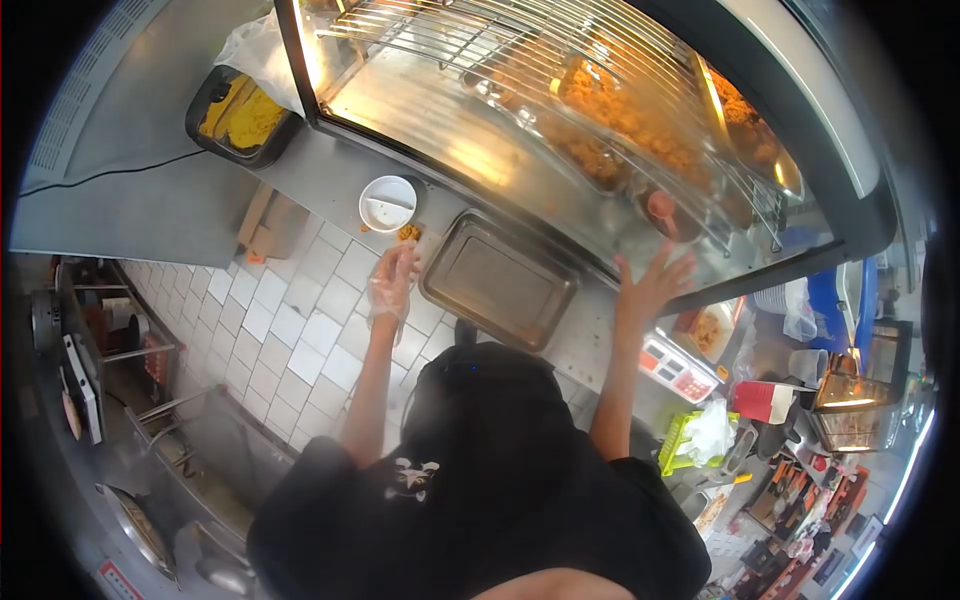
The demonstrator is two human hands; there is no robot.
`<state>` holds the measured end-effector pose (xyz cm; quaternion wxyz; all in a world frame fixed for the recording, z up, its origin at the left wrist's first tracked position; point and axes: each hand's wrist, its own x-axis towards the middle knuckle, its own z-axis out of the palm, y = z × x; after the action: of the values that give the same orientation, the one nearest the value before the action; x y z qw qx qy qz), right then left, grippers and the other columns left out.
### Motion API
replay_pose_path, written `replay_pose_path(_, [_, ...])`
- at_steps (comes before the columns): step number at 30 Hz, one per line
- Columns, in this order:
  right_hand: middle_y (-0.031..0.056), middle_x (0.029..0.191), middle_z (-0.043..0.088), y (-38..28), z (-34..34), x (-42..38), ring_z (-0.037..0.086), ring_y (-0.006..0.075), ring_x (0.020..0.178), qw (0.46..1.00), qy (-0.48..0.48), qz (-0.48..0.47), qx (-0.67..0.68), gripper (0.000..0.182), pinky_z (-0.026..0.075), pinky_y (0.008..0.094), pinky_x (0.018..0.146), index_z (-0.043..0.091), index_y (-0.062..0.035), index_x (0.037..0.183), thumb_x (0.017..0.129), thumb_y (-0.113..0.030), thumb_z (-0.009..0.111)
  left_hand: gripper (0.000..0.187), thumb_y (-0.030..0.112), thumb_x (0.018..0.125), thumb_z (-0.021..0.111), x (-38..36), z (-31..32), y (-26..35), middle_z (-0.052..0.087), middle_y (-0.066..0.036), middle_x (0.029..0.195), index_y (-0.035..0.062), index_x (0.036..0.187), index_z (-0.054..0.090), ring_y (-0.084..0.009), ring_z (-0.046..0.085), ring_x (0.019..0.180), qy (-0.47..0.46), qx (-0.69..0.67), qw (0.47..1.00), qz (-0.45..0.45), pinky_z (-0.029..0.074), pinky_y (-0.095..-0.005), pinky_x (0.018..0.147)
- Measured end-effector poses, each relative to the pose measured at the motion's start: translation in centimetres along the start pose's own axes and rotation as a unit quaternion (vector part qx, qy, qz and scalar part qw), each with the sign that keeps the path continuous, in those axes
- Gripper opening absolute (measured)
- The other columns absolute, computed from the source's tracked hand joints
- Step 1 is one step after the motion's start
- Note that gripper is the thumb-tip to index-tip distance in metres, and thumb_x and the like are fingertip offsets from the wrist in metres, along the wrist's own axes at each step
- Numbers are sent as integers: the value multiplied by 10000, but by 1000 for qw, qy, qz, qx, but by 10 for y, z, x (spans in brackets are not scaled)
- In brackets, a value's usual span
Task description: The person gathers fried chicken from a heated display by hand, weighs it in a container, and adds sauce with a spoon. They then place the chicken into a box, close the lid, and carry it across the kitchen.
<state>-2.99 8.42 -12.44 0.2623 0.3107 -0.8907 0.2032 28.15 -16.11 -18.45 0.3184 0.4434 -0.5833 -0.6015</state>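
Note:
My left hand (pixel 393 280), in a clear plastic glove, is at the counter's front edge with its fingers drawn together. A small golden-brown piece of fried food (pixel 409 232) is at its fingertips; the exact grip is partly hidden. Just beyond stands a round white bowl (pixel 388 204) with a divider and a few crumbs. Between my hands lies a rectangular metal tray (pixel 502 280), bare inside. My right hand (pixel 653 285) is raised beside the warming display case's lower edge, fingers spread and slightly blurred, holding nothing. A reddish round object (pixel 661 205) shows in the case beyond it.
Inside the lit display case, fried food (pixel 625 110) lies in trays beneath a wire rack (pixel 480 40). A black tub of yellow food (pixel 240 118) stands at the far left. On the right are a scale (pixel 680 368) and a green basket (pixel 685 445). White tiles (pixel 290 325) cover the floor.

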Motion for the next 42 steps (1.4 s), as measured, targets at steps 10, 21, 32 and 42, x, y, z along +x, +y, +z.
replay_pose_path(10, [276, 1516, 246, -287, 57, 94, 144, 441, 1436, 932, -141, -273, 192, 852, 120, 537, 1166, 357, 87, 1406, 800, -404, 701, 680, 589, 928, 489, -27, 7, 10, 534, -147, 1258, 132, 1415, 361, -231, 568, 1046, 49, -189, 980, -37, 490, -386, 842])
replay_pose_path(21, [252, 1508, 296, -340, 94, 110, 222, 405, 1424, 829, -240, -288, 415, 772, 239, 472, 1146, 378, -27, 1442, 869, -486, 619, 883, 785, 864, 303, 2, 26, 51, 302, -152, 1482, 243, 1523, 75, -334, 343, 1340, 110, -419, 900, -48, 285, -560, 1058])
replay_pose_path(32, [168, 1340, 461, -175, -17, -24, 499, 349, 1187, 784, -338, -16, 521, 699, 427, 427, 981, 464, -95, 1371, 709, -37, 681, 786, 648, 906, 449, -5, 123, 87, 304, -115, 1470, 149, 1459, 199, -319, 334, 1346, 211, -319, 919, -101, 264, -525, 1113])
replay_pose_path(42, [166, 1297, 481, -47, -83, -77, 523, 371, 1129, 936, -75, 195, 283, 654, 476, 421, 892, 506, -90, 1322, 696, 54, 630, 601, 462, 982, 478, -136, 253, 109, 402, -101, 1440, 183, 1473, 271, -237, 442, 1273, -65, -194, 962, -182, 388, -375, 1002])
